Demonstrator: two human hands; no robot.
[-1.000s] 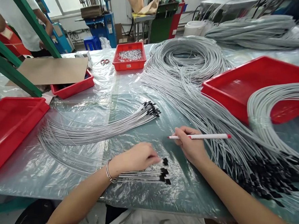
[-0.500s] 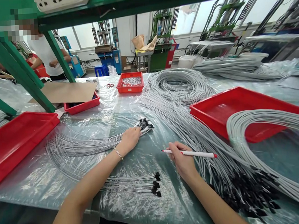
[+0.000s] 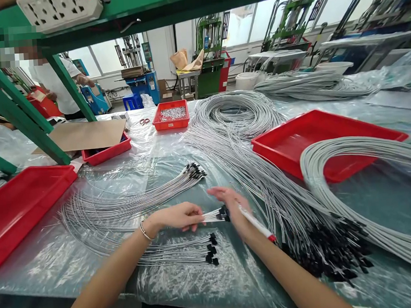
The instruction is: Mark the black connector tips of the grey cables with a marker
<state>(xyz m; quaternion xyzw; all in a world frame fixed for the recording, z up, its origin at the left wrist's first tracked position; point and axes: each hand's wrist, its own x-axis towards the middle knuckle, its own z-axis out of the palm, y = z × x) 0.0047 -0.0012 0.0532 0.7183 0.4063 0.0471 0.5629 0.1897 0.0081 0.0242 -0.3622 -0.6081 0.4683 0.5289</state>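
Observation:
My left hand (image 3: 179, 216) is closed around a small bunch of thin grey cables (image 3: 212, 215), whose black connectors (image 3: 224, 213) point right. Facing those connector ends is the palm of my right hand (image 3: 236, 212), its fingers stretched out. A white marker pen with a red end (image 3: 256, 223) is tucked in that hand and runs back along the wrist. Beyond my left hand lies a larger bundle of grey cables (image 3: 159, 189) with dark ends. Nearer me, several more cables (image 3: 183, 253) lie with their black connectors in a loose row.
To the right spread long grey cables (image 3: 247, 160) with a heap of black connectors (image 3: 329, 248). Red trays stand at left (image 3: 29, 183) and right (image 3: 284, 137). A small red tray of metal parts (image 3: 170, 115) sits farther back. A person (image 3: 56, 79) stands beyond the green frame (image 3: 70, 83).
My left hand has left the larger bundle, come nearer and taken a small bunch of cables. My right hand has opened its fingers beside the connectors, the marker now lying back along the wrist.

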